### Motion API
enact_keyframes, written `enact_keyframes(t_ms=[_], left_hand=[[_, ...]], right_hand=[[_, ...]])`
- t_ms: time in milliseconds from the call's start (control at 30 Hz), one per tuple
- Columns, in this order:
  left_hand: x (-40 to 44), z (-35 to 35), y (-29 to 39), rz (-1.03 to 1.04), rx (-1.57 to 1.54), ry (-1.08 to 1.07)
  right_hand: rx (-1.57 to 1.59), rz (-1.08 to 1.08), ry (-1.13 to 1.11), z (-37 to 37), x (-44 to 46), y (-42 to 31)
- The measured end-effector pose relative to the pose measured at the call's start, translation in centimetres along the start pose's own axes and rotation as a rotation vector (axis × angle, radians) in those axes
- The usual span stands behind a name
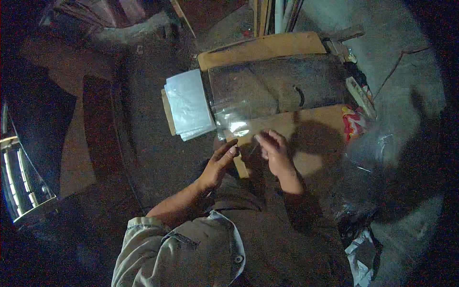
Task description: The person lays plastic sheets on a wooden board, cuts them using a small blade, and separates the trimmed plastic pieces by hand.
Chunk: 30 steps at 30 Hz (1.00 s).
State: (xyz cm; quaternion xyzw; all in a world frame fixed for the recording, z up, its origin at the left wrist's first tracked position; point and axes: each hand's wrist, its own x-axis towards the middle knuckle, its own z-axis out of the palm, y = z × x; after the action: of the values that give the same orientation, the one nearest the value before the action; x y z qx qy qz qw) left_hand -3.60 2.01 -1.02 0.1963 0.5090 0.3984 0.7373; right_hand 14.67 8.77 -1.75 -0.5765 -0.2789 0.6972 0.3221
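My left hand (220, 166) is closed in a pinch, thumb against forefinger, just below the near corner of a shiny clear plastic sheet (239, 125). Something small and dark may be between those fingertips; I cannot make it out. To its right, my right hand (277, 155) is raised over the cardboard (311, 155), with its fingers curled together and slightly blurred. What it pinches, if anything, is too small to name. A gap separates the two hands. Beyond them a dark, see-through sheet (282, 83) covers the middle of the cardboard, with a short curved black piece (300, 95) on it.
A stack of whitish plastic sheets (190, 105) lies left of the cardboard. On the right are a red and yellow packet (353, 123) and a clear plastic bag (370, 155). Poles (279, 16) stand at the back. A grey wall or floor surface (401, 81) borders the right side.
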Motion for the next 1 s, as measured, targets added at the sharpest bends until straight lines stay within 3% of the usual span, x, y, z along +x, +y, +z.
enact_keyframes(t_ms=[67,133,167,200,267,400,467,533,600,667,700,733,767,833,867,933,1000], left_hand=[[0.1,0.2,-0.6,-0.028,-0.120,0.048],[-0.5,0.7,0.3,0.041,-0.314,0.043],[-0.5,0.5,0.0,0.078,-0.385,0.039],[-0.8,0.4,0.2,0.090,-0.382,0.030],[-1.5,0.5,0.6,0.074,-0.343,0.081],[-2.7,-0.5,0.6,0.241,-0.331,0.041],[-4.7,0.4,3.0,0.443,-0.277,0.071],[-7.5,0.4,6.3,0.465,-0.239,-0.030],[-8.8,-1.6,8.2,0.459,0.034,-0.102],[-11.1,-2.0,11.3,0.281,0.281,-0.255],[-12.2,-1.2,13.2,0.237,0.552,-0.306],[-12.2,-0.2,13.7,0.339,0.510,-0.512],[-12.0,0.7,15.1,0.413,0.606,-0.722],[-11.9,1.8,16.1,0.486,0.703,-0.927],[-11.8,2.1,16.0,0.503,0.623,-1.035],[-11.7,2.0,16.2,0.521,0.535,-1.135],[-11.2,1.2,16.3,0.546,0.397,-1.232]], right_hand=[[0.043,0.066,-0.123,0.6,-3.0,-0.9],[-0.196,-0.085,-0.250,0.0,-4.7,0.5],[-0.221,-0.023,-0.231,0.0,-5.9,0.7],[-0.343,0.044,-0.256,-0.1,-6.9,0.6],[-0.569,-0.182,-0.397,-1.5,-6.7,4.2],[-0.651,-0.198,-0.526,-1.9,-8.0,3.1],[-0.853,-0.279,-0.823,-2.9,-7.9,1.1],[-0.819,-0.315,-0.799,-3.8,-8.8,-1.7],[-0.702,-0.379,-0.597,-3.8,-10.2,-6.0],[-0.497,-0.503,-0.419,-3.0,-11.2,-8.3],[-0.668,-0.725,-0.421,-2.0,-11.8,-10.5],[-0.839,-0.949,-0.418,-0.9,-12.1,-12.4],[-0.837,-0.956,-0.420,-0.1,-11.9,-13.3],[-1.048,-1.135,-0.734,1.3,-11.6,-14.3],[-1.048,-1.139,-0.737,1.6,-11.4,-14.2],[-0.884,-0.839,-0.987,2.1,-10.5,-13.7],[-0.991,-1.043,-1.002,0.8,-8.8,-11.7]])
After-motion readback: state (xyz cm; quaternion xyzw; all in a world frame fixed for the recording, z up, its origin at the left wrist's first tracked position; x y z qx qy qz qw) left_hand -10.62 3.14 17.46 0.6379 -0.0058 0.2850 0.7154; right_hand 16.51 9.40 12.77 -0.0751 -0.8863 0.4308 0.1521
